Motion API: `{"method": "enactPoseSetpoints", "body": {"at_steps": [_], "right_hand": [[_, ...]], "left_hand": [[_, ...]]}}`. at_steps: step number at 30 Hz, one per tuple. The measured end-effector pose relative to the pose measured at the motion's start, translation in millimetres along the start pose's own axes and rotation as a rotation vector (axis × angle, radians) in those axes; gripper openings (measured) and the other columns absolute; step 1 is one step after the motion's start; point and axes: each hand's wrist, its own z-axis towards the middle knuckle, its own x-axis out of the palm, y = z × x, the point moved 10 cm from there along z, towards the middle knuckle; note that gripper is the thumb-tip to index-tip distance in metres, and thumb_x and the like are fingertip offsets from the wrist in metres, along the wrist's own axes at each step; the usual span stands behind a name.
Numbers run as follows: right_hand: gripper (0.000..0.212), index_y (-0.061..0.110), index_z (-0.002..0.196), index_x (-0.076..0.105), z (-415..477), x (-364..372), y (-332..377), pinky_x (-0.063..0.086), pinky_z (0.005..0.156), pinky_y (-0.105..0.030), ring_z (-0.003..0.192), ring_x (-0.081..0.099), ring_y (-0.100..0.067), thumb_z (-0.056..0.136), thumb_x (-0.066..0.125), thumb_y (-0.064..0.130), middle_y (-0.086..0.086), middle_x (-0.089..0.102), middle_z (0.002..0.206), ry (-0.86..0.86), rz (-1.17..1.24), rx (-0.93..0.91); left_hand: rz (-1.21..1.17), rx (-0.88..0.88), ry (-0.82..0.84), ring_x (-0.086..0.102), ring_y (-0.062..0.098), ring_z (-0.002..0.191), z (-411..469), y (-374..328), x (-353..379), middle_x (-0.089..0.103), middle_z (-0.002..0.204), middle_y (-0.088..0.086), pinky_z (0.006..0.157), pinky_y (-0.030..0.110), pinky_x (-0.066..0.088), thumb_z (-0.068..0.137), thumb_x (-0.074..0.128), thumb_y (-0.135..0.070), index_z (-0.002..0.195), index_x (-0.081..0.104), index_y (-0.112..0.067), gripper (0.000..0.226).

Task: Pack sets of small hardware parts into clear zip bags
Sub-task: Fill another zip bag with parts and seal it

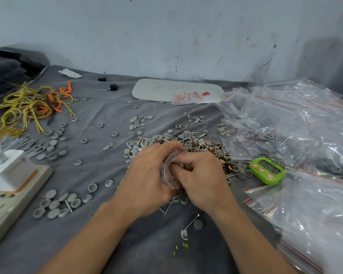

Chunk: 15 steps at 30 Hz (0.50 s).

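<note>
A small clear bag (169,172) is pinched between the curled fingers of the left hand (147,175) and right hand (203,180), its contents hidden and blurred. The pile of parts (190,140) behind is partly covered by them. The heap of bags (304,135) is cut off at right

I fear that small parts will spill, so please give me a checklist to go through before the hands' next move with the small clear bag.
1. Left hand grips the small clear plastic zip bag: ok.
2. Right hand pinches the same bag: ok.
3. Set inside the bag is complete: cannot tell, the hands hide it.
4. Bag mouth closed: cannot tell.
5. Bag held over the pile of grey round caps and metal nails: ok.
6. Stack of clear red-striped zip bags lies at the right: ok.
</note>
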Motion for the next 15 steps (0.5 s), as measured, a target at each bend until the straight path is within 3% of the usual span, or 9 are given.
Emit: {"method": "enactPoseSetpoints", "body": {"at_steps": [2,4,7,9,11,15], "right_hand": [[0.029,0.039,0.088,0.082,-1,-16,-4,0.041,0.052,-0.01,0.051,0.057,0.002,0.088,0.072,0.011,0.022,0.067,0.058,-0.114,0.063,0.039],[0.031,0.038,0.083,0.082,-4,-38,-15,0.037,0.047,-0.006,0.044,0.051,0.002,0.087,0.072,0.009,0.021,0.064,0.053,-0.247,0.048,0.139],[0.032,0.045,0.073,0.078,-6,-54,-31,0.038,0.05,-0.005,0.054,0.059,0.004,0.087,0.071,0.016,0.032,0.063,0.057,-0.276,-0.212,0.284],[0.035,0.049,0.068,0.074,-7,-53,-39,0.042,0.057,-0.009,0.062,0.061,0.004,0.087,0.069,0.019,0.035,0.064,0.063,-0.193,-0.363,0.352],[0.032,0.046,0.07,0.076,-10,-49,-45,0.051,0.069,-0.019,0.068,0.061,0.0,0.086,0.069,0.02,0.027,0.07,0.074,-0.109,-0.432,0.397],[0.027,0.038,0.074,0.08,-12,-55,-45,0.051,0.096,-0.034,0.098,0.063,-0.017,0.08,0.069,0.015,0.012,0.074,0.1,-0.083,-0.568,0.431]], "left_hand": [[0.009,-0.028,-0.039,0.056,-0.004,0.106,0,5,-4,0.061,0.113,-0.024,0.093,0.011,0.038,0.074,0.078,-0.026,0.125,0.053,-0.04,0.059],[0.009,-0.129,-0.068,0.056,-0.005,0.104,0,18,-7,0.06,0.112,-0.029,0.084,0.011,0.04,0.075,0.081,-0.034,0.127,0.047,-0.048,0.064],[-0.068,-0.256,-0.1,0.057,-0.012,0.102,-2,33,-10,0.061,0.109,-0.033,0.075,0.005,0.039,0.071,0.075,-0.05,0.131,0.037,-0.058,0.071],[-0.107,-0.313,-0.102,0.057,-0.014,0.1,-3,39,-9,0.062,0.108,-0.034,0.073,0.007,0.037,0.068,0.07,-0.06,0.135,0.032,-0.06,0.076],[-0.108,-0.351,-0.086,0.058,-0.013,0.094,-3,44,-7,0.061,0.104,-0.035,0.071,0.01,0.037,0.066,0.067,-0.064,0.133,0.033,-0.059,0.075],[-0.087,-0.375,-0.002,0.063,-0.003,0.09,-4,50,3,0.063,0.107,-0.027,0.072,0.028,0.052,0.067,0.072,-0.058,0.124,0.044,-0.055,0.064]]}}
